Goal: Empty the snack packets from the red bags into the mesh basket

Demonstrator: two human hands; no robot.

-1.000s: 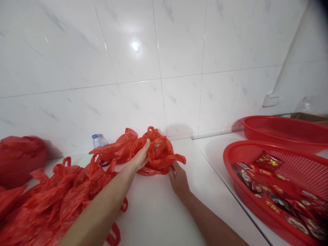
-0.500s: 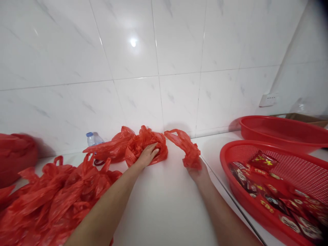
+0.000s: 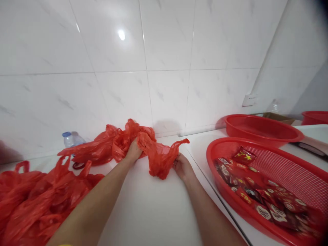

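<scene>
In the head view a thin red plastic bag hangs crumpled between my two hands, just above the white tabletop. My right hand pinches its right side, the fingers closed and one handle loop sticking up. My left hand is at the bag's left edge, in front of a heap of crumpled red bags by the wall. The film hides my left fingers, so I cannot see their grip.
A pile of knotted red bags covers the left side. A bottle with a blue cap stands by the wall. At right a red basket holds several shiny snack packets; a red basin sits behind it.
The bag in my right hand has moved left and now hangs spread towards my left hand. My left hand has left the top of the heap, its fingers now hidden.
</scene>
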